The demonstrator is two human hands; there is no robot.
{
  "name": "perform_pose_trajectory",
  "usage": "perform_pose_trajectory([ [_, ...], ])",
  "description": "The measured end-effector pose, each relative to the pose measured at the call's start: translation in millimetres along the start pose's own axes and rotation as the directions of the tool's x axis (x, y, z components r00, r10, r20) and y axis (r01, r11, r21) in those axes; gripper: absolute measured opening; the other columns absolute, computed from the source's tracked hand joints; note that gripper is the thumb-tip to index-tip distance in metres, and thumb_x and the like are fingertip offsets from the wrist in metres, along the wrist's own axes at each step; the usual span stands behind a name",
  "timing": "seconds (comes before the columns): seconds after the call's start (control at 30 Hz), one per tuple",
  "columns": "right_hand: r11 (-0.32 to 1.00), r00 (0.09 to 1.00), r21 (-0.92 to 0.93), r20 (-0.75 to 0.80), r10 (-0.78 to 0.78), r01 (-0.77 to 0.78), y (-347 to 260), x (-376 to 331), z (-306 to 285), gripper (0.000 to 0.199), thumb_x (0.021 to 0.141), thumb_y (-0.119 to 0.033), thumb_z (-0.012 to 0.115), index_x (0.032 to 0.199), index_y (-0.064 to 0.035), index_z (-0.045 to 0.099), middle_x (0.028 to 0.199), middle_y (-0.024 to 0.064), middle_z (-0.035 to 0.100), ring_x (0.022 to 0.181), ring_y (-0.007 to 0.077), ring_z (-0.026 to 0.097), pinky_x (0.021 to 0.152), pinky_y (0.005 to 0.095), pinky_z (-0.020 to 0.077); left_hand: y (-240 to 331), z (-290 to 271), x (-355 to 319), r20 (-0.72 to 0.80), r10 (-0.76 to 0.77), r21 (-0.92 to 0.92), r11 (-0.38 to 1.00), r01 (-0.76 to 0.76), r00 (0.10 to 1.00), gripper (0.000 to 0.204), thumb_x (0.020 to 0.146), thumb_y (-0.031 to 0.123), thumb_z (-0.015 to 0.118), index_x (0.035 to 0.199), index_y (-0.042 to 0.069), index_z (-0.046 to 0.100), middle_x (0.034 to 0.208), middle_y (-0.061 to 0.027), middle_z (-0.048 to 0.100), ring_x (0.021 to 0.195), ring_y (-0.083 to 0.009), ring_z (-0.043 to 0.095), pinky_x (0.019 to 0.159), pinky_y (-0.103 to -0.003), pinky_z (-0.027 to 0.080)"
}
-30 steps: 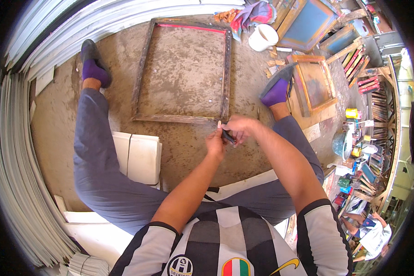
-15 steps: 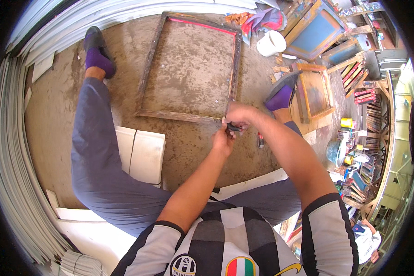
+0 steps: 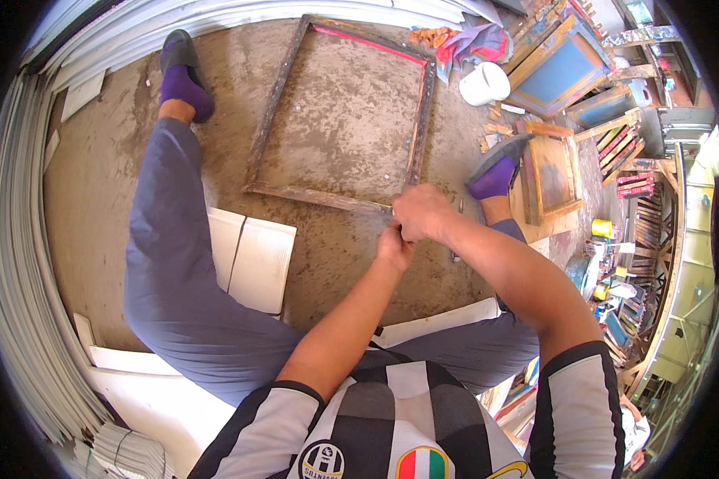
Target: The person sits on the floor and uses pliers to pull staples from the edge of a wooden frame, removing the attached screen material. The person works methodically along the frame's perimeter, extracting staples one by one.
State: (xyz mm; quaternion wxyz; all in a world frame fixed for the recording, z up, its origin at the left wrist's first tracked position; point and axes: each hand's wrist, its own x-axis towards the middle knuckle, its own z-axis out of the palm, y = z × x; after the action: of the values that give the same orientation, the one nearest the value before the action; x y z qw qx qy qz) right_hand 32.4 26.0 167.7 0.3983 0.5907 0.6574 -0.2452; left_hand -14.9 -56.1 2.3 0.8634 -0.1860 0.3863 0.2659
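A dark, worn wooden frame (image 3: 268, 120) lies flat on the stained floor in front of me, with a pink-red strip along the inside of its far side. My right hand (image 3: 421, 212) is closed at the frame's near right corner, knuckles up. Just below it, my left hand (image 3: 395, 246) is closed too, its fingers tucked against the right hand. Whatever sits between the two hands is covered by them. A small dark object (image 3: 455, 256) lies on the floor to the right of my hands.
Bundled white sheets (image 3: 268, 263) lie by my left leg. At the far right are a white bucket (image 3: 485, 85), crumpled cloth (image 3: 475, 46), a blue-panelled frame (image 3: 558, 70) and a smaller wooden frame (image 3: 563, 209). Stacked white sheets (image 3: 16, 263) line the left side. A person (image 3: 636, 431) appears lower right.
My hands have drawn together, the right one now over the left's fingertips. The dark tool that showed between them is hidden. The view has shifted slightly, so the frame appears further right.
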Motion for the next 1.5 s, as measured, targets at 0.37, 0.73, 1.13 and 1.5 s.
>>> perform_pose_trajectory([
  [0.37,1.0,0.994,0.002,-0.109,0.009,-0.009,-19.9,12.5,18.9,0.017,0.081,-0.008,0.068,0.095,-0.0018,0.076,0.098,0.0162,0.073,0.095,0.0327,0.071,0.082,0.0409,0.058,45.3,-1.9,-15.8,-0.211,0.553,0.715,0.649,-0.259,0.806,0.035,0.102,0.035,0.05,0.098,0.005,0.067,0.12,-0.01,0.064,0.103,-0.0227,0.061,0.075,-0.042,0.048],
  [0.73,0.969,0.992,0.246,-0.109,0.059,-0.03,30.3,-5.0,47.3,0.031,0.071,-0.01,0.073,0.1,-0.0006,0.073,0.096,0.0205,0.071,0.092,0.0368,0.07,0.08,0.0428,0.0572,96.9,-7.7,6.6,0.687,0.476,0.554,-0.832,0.029,0.549,0.034,0.104,0.04,0.043,0.113,0.011,0.06,0.14,-0.0129,0.047,0.145,-0.0352,0.026,0.117,-0.063,0.012],
  [1.13,0.338,0.853,0.903,-0.383,0.356,0.265,21.2,1.4,204.8,0.066,0.067,-0.02,0.075,0.13,-0.0053,0.061,0.105,0.0229,0.069,0.098,0.0339,0.069,0.087,0.039,0.0516,95.5,-3.9,1.1,0.664,0.448,0.487,-0.867,0.108,0.599,0.032,0.105,0.037,0.042,0.112,0.01,0.058,0.137,-0.0118,0.047,0.141,-0.0347,0.031,0.115,-0.065,0.015],
  [1.5,-0.126,0.952,0.969,-0.175,0.252,0.212,12.3,18.1,222.3,0.05,0.087,-0.039,0.075,0.113,0.0022,0.063,0.078,0.01,0.067,0.072,0.0209,0.063,0.066,0.0359,0.0498,100.3,-13.0,7.3,0.765,0.44,0.521,-0.852,-0.05,0.471,0.028,0.102,0.033,0.049,0.112,0.01,0.062,0.132,-0.0121,0.05,0.136,-0.035,0.036,0.112,-0.063,0.02],
])
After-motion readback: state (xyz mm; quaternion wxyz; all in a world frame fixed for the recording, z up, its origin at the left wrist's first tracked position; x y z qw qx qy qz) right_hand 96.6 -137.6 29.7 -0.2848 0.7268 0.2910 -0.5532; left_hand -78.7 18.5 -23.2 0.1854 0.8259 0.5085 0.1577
